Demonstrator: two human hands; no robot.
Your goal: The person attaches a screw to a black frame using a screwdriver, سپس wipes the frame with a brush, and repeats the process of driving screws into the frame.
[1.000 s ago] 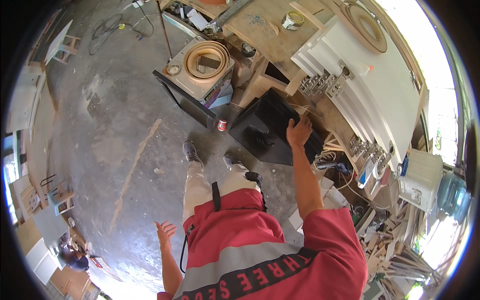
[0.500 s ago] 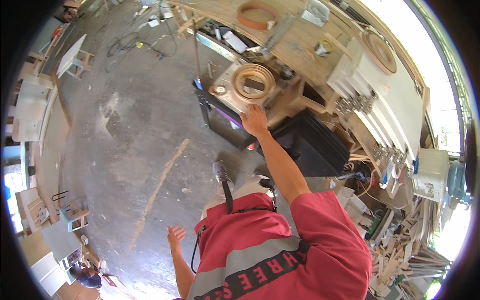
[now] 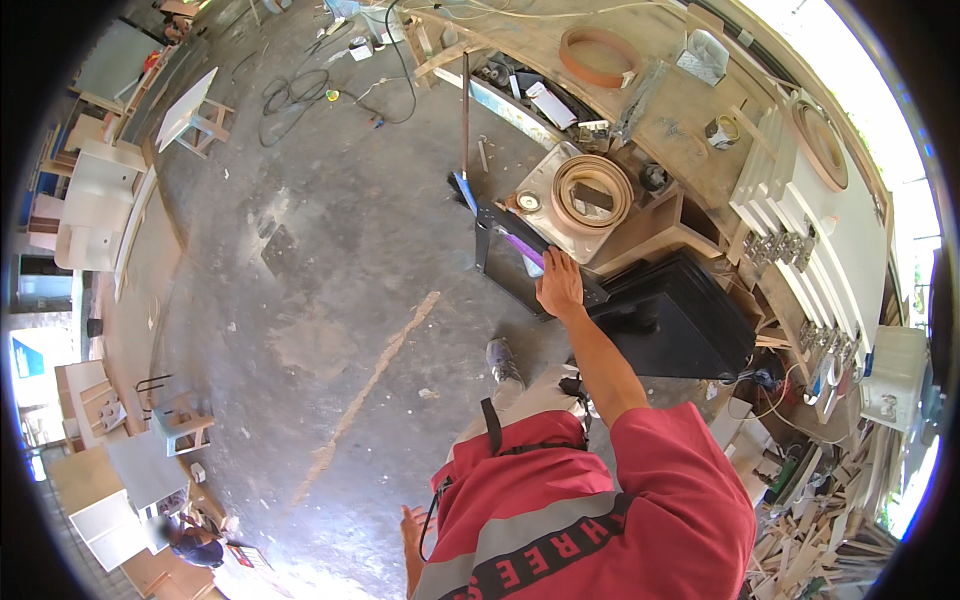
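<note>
Head view, right hand point(image 3: 560, 285): palm down on the dark flat metal frame point(image 3: 520, 262) beside the beige square block carrying a coil of tan edging strip point(image 3: 592, 193); grip state cannot be told.
Handling: steady the frame before shifting it.
Left hand point(image 3: 412, 530): low at the side, fingers loose, holding nothing.
Hidden: fingertips; frame's far edge.

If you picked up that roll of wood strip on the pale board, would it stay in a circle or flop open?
The roll of wood strip is thin and wound in loose rings, so it would probably sag and spring apart. It looks light for its size. Lying flat on the pale board, it seems unlikely to roll away.
</note>
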